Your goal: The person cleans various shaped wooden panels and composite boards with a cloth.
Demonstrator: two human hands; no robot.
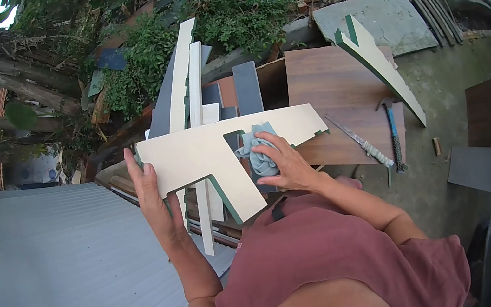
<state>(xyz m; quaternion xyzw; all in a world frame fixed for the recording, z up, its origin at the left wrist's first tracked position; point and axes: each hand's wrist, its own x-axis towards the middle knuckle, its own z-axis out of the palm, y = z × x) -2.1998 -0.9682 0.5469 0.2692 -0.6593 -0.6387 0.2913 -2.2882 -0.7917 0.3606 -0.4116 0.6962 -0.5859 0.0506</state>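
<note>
A flat cream-coloured panel [188,156] with green edges and a cut-out notch lies across the view in front of me. My left hand [155,197] grips its left end, thumb on the face and fingers at the edge. A crumpled light-blue cloth [259,150] is bunched in my right hand [289,162], whose fingers curl over it beside the notch near the panel's middle. Beneath the panel, long cream and white strips [186,92] and dark boards [247,89] are stacked.
To the right, a brown wood-grain board [329,92] bears a wrapped blade [362,142] and a blue-handled hammer [393,130]. Another cream piece [376,65] leans at its right edge. Corrugated metal sheeting [64,266] fills the lower left. Plants [243,19] grow behind.
</note>
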